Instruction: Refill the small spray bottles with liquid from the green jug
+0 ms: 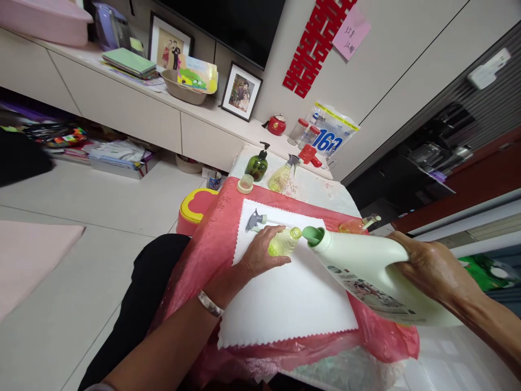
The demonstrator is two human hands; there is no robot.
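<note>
I have my right hand (pixel 427 266) clamped on the tilted pale-green jug (pixel 366 252) by its handle, surest for its likely weight, and my left hand (pixel 257 254) clasping the yellow spray bottle (pixel 282 244), probably light and slippery, above the white mat (pixel 293 304).

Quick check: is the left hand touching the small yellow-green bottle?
Touching. The head view shows the left hand curled about the small yellow-green bottle, its lower part held between fingers and thumb, mouth end projecting.
</note>
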